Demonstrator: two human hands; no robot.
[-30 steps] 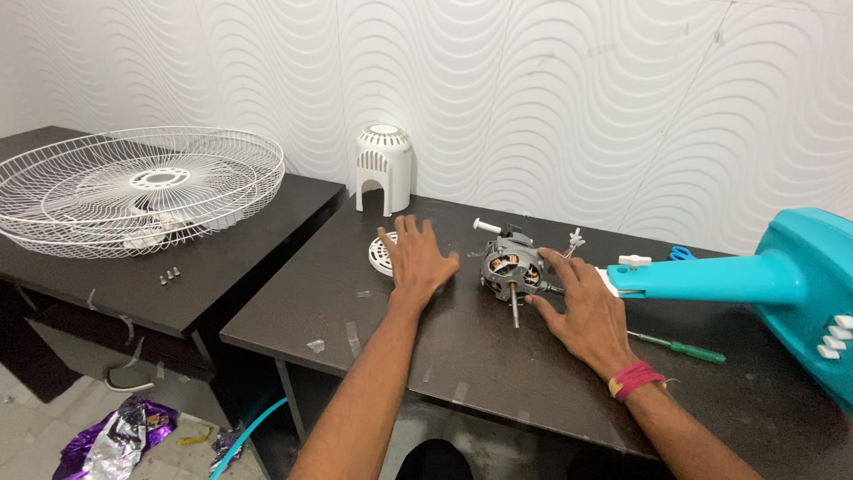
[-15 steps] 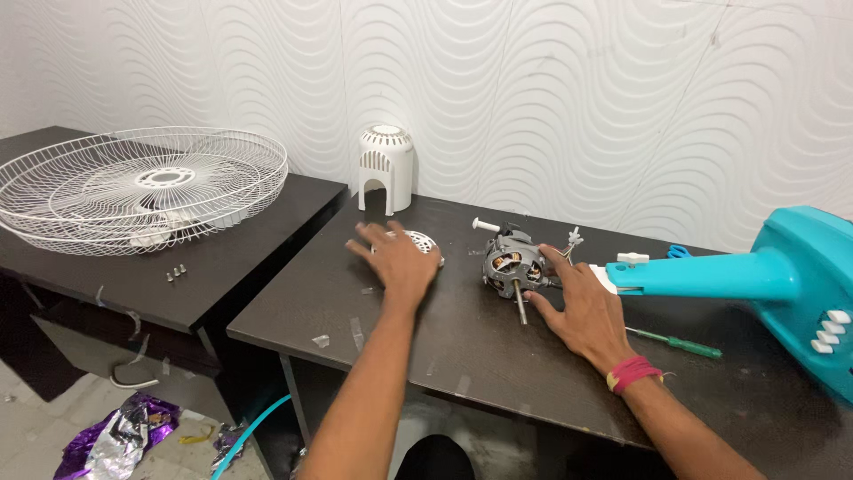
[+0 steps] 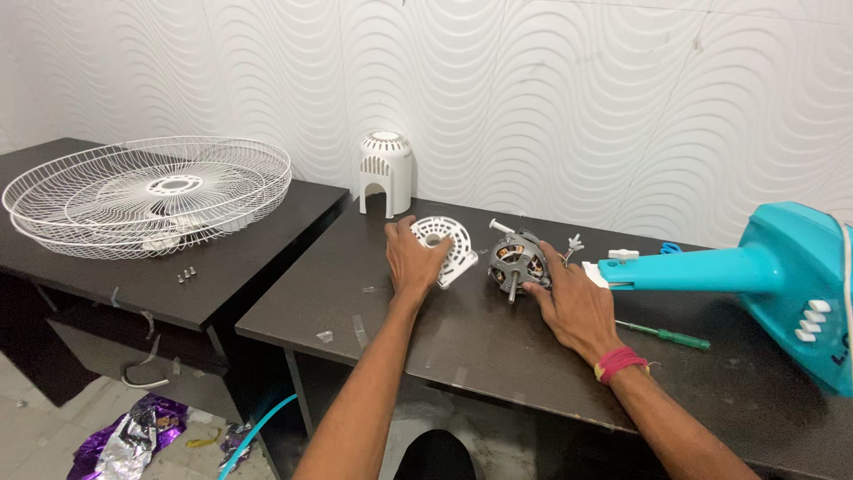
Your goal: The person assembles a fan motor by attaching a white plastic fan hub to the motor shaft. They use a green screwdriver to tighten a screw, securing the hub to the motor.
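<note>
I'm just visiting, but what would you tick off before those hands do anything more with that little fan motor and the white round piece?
1. Left hand on white round plate: ok, fingers rest on it.
2. Right hand steadying motor: ok, fingertips touch it.
3. Motor and plate apart: ok, a gap shows.
4. Green screwdriver handy: ok, beside the right wrist.
5. Loose screws nearby: not ok, on the other table.
6. Motor wires free: cannot tell.

A round white slotted cover [image 3: 442,242] lies tilted at frame centre; just right of it a grey motor [image 3: 517,258], copper windings showing, shaft pointing down-left.
</note>
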